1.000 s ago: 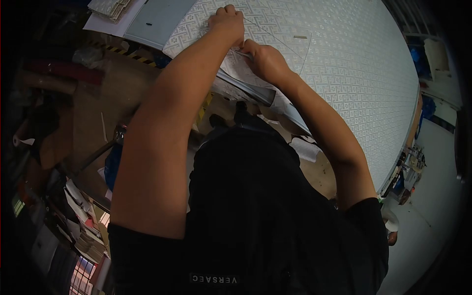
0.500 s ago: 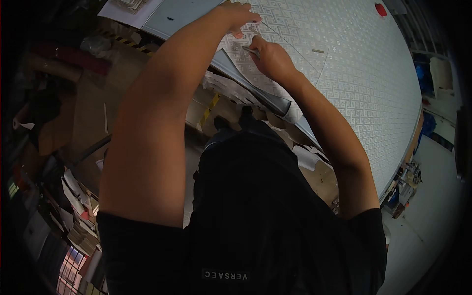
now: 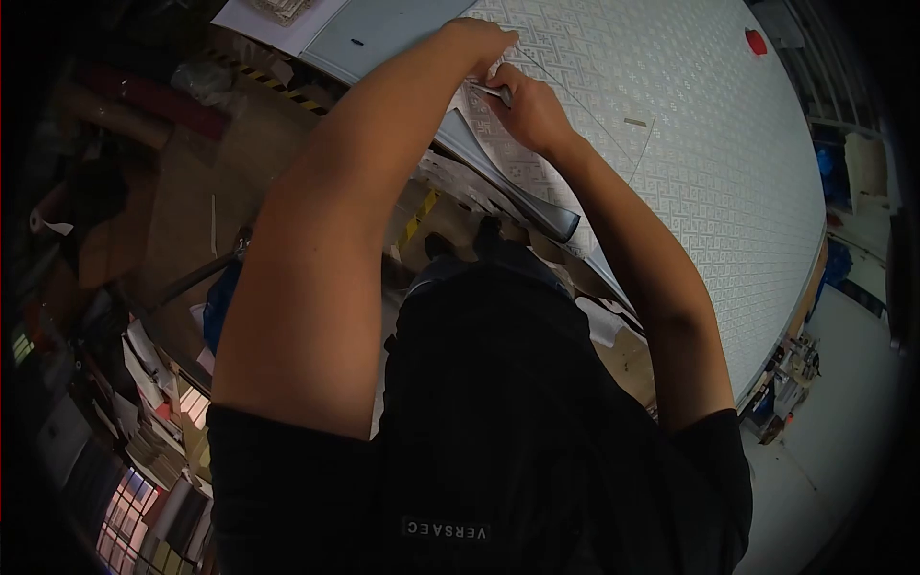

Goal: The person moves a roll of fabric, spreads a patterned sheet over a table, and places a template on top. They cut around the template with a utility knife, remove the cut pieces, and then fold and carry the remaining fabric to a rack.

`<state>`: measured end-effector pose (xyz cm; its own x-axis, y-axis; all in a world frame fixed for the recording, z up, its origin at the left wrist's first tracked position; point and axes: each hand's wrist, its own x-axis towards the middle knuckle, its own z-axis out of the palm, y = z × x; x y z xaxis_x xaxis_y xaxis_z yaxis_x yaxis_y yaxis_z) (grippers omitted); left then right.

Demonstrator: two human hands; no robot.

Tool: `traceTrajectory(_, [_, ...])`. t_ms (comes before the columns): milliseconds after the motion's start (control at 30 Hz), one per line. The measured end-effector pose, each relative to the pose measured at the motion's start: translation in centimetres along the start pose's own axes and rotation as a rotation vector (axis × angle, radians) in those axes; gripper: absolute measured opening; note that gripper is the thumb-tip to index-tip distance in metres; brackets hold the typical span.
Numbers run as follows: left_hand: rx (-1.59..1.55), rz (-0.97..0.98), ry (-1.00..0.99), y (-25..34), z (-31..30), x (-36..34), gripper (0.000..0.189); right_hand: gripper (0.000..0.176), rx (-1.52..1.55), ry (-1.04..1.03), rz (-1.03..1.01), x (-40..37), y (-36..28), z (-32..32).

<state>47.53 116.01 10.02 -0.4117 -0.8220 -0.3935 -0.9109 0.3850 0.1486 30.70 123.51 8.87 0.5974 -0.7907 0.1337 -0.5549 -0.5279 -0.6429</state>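
A pale silvery sheet with a woven-look pattern (image 3: 728,192) covers the table under both hands. My left hand (image 3: 479,43) lies on its near part, fingers stretched out and thumb apart. Just to the right, my right hand (image 3: 533,107) is closed around a small slim grey tool (image 3: 496,93), largely hidden by the fingers, so I cannot tell its kind. The tool's visible end points toward the left hand, close over the sheet. A curled grey-backed strip (image 3: 513,182) hangs along the near table edge below the hands. Thin dark lines run across the sheet beyond them.
A small tan strip (image 3: 634,122) lies on the sheet, and a red object (image 3: 756,41) sits farther right. A blue-grey panel (image 3: 369,43) adjoins at the left. Rolls and stacked materials (image 3: 158,446) crowd the lower left; tools (image 3: 791,369) cluster beyond the right edge.
The view has shifted slightly, so the table appears lower and farther right. My right hand is now nearer the left hand, still gripping the grey tool.
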Motion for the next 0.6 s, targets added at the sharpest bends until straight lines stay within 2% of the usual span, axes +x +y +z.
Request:
traceTrajectory(100, [-0.077, -0.004, -0.107, -0.8, -0.7, 0.4, 0.094, 0.022, -0.022, -0.05, 0.021, 0.8, -0.5, -1.2])
traceTrajectory(200, [-0.132, 0.028, -0.044, -2.0, 0.3, 0.7, 0.097, 0.022, -0.092, -0.08, -0.011, 1.2, -0.5, -1.7])
traceTrajectory(333, [-0.205, -0.04, -0.093, -2.5, 0.5, 1.1, 0.095, 0.023, -0.093, -0.101, -0.037, 1.8, -0.4, -1.8])
traceTrajectory(400, [-0.087, 0.041, 0.001, -2.4, -0.1, 0.3, 0.095, 0.024, -0.106, -0.138, -0.024, 1.9, -0.7, -2.1])
traceTrajectory(600, [-0.079, 0.059, 0.022, -3.0, 0.6, 0.7, 0.094, 0.025, -0.204, -0.181, -0.005, 2.7, -1.4, -1.8])
